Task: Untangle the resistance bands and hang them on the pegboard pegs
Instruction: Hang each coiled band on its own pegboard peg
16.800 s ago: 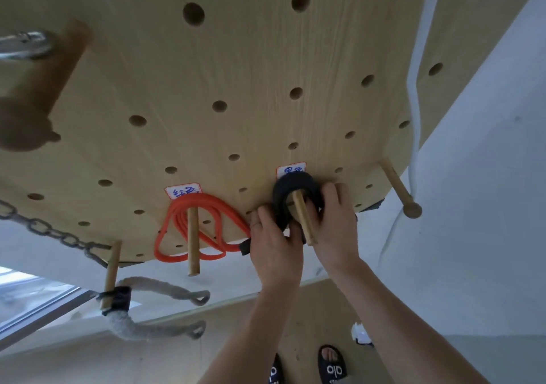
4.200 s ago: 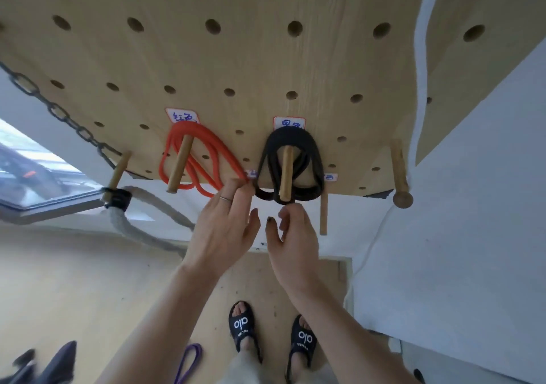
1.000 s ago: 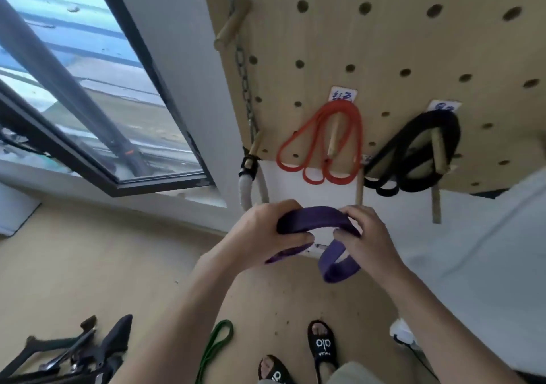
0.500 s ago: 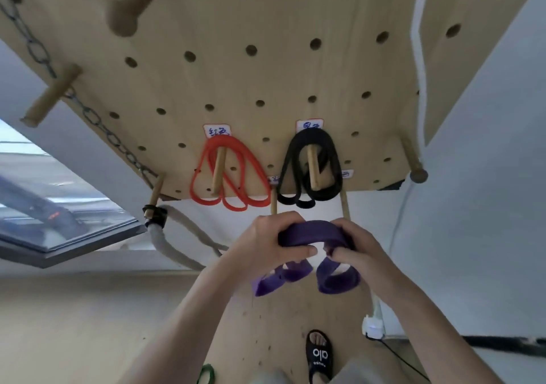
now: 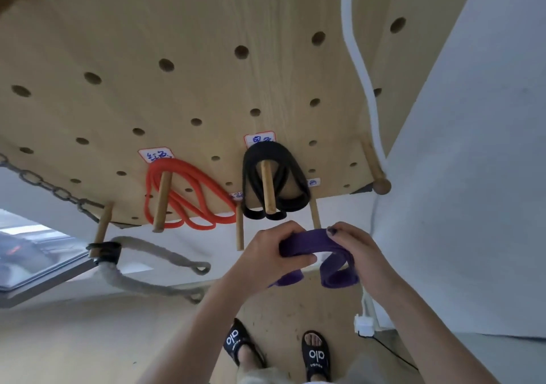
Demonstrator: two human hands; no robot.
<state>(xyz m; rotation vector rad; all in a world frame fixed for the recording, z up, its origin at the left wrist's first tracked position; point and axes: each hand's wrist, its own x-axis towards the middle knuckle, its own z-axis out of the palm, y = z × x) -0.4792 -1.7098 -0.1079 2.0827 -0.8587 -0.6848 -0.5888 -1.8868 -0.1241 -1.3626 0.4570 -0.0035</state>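
Both hands are up just under the pegboard (image 5: 206,88): the left hand (image 5: 266,253) and right hand (image 5: 359,253) each curl tight round the folded purple band (image 5: 307,243), its loops dangling between them. Above, the red band (image 5: 189,197) and black band (image 5: 274,176) hang on their wooden pegs, with a bare peg (image 5: 315,212) poking out just above the purple one.

At twelve o'clock of the hands, the black band (image 5: 273,182) fills its peg. Two bare pegs (image 5: 240,227) (image 5: 315,213) flank it at eleven and one o'clock, open to approach from below. The red band (image 5: 184,194) crowds ten o'clock; a white cord (image 5: 363,70) hangs at two.
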